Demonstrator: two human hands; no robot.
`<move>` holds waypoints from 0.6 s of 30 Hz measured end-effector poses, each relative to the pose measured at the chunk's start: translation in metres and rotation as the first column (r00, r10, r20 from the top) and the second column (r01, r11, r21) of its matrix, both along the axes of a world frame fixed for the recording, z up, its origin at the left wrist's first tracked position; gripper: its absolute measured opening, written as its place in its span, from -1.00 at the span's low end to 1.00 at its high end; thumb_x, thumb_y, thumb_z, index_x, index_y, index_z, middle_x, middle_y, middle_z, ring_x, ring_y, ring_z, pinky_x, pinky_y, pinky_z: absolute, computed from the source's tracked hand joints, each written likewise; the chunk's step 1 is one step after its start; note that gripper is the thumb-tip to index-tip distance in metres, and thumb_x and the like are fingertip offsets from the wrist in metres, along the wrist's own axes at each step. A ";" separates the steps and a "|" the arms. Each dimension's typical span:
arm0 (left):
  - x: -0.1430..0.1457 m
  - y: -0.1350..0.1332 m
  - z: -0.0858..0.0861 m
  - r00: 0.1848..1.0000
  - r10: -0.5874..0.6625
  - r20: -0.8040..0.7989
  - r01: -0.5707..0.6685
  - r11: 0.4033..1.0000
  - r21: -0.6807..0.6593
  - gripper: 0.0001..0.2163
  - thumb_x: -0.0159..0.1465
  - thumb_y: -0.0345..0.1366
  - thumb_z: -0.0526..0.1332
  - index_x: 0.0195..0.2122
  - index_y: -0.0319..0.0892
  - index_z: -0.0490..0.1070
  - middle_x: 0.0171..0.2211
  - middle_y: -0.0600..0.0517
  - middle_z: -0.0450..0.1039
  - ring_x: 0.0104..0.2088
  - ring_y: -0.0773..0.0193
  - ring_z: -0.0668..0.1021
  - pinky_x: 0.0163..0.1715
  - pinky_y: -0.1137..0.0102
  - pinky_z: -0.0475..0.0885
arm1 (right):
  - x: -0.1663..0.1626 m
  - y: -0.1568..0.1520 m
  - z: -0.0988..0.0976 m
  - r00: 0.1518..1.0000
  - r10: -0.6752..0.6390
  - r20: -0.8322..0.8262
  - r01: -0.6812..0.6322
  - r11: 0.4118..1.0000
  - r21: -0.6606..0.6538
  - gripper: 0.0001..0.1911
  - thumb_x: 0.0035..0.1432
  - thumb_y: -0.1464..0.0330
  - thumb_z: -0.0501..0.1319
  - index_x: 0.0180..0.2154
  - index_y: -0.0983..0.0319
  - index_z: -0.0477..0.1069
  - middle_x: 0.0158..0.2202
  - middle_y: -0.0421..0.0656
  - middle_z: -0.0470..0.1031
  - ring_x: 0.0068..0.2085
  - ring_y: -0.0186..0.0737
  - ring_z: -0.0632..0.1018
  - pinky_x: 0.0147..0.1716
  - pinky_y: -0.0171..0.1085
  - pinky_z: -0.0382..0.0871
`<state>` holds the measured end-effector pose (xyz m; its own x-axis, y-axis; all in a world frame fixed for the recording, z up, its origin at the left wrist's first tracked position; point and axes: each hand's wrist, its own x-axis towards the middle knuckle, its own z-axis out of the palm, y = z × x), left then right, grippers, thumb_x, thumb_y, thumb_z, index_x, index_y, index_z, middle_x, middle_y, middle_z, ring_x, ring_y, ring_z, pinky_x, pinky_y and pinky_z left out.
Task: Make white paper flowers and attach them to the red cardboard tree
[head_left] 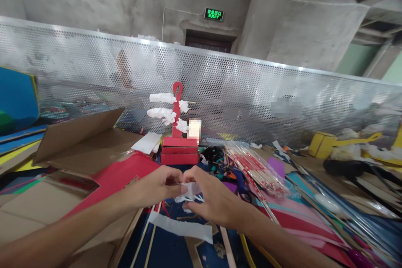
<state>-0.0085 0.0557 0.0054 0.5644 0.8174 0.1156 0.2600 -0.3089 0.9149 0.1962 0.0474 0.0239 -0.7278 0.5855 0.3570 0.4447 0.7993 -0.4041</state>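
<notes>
From the head camera, the only view I have, both my hands meet low in the middle of the picture. My left hand (pixel 157 186) comes in from the left with thumb and forefinger closed on a small scrap of white paper (pixel 188 192); my right hand (pixel 216 201) meets it from the other side, fingertips nipping the same scrap while the remaining fingers fan out loosely. The paper is crumpled and hangs between the two pinches, just above the cluttered worktop (pixel 28 213).

Straight behind the hands stands a red cardboard model (pixel 179 144), a stepped base with an upright hooked post, and white paper tufts (pixel 163 113) already sit on the post's left side (they look like the same stuff I am holding). A white strip (pixel 182 228) lies flat just below my hands on blue card. To the right, a clear bag of red-and-white sticks (pixel 257 167) slants across coloured sheets; to the left lie folded brown cardboard (pixel 78 138) and a red sheet (pixel 125 173). A perforated metal screen (pixel 282 92) closes off the back.

To work the scrap well, I judge I should keep both pinches close together and twist gently, since thin paper like this would tear if pulled apart hard.
</notes>
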 end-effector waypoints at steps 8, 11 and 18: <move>0.003 -0.004 0.000 0.996 -0.088 -0.010 0.086 0.992 -0.089 -0.78 0.21 -0.15 0.19 -0.39 -0.23 0.42 -0.53 0.12 0.28 -0.53 0.41 0.26 -0.52 0.49 0.15 | 0.004 0.008 -0.007 0.952 -0.014 0.307 -0.099 0.932 0.350 -0.86 0.15 0.51 0.09 -0.22 0.24 0.29 -0.24 -0.11 0.36 -0.20 -0.22 0.35 -0.23 -0.27 0.24; 0.000 -0.001 0.000 0.998 -0.054 -0.042 0.050 0.995 -0.082 -0.78 0.19 -0.16 0.20 -0.44 -0.24 0.40 -0.56 0.13 0.24 -0.55 0.42 0.24 -0.54 0.50 0.13 | 0.008 0.014 -0.006 0.953 0.019 0.302 -0.143 0.908 0.393 -0.90 0.22 0.46 0.08 -0.21 0.24 0.32 -0.24 -0.11 0.38 -0.22 -0.24 0.35 -0.23 -0.29 0.24; -0.002 0.000 0.006 0.996 -0.024 -0.085 0.020 0.999 -0.050 -0.75 0.19 -0.13 0.18 -0.43 -0.24 0.43 -0.55 0.10 0.33 -0.53 0.39 0.34 -0.50 0.50 0.20 | 0.013 0.018 -0.003 0.964 0.025 0.266 -0.150 0.875 0.460 -0.78 0.32 0.37 0.01 -0.23 0.26 0.40 -0.26 -0.10 0.40 -0.23 -0.27 0.38 -0.21 -0.30 0.27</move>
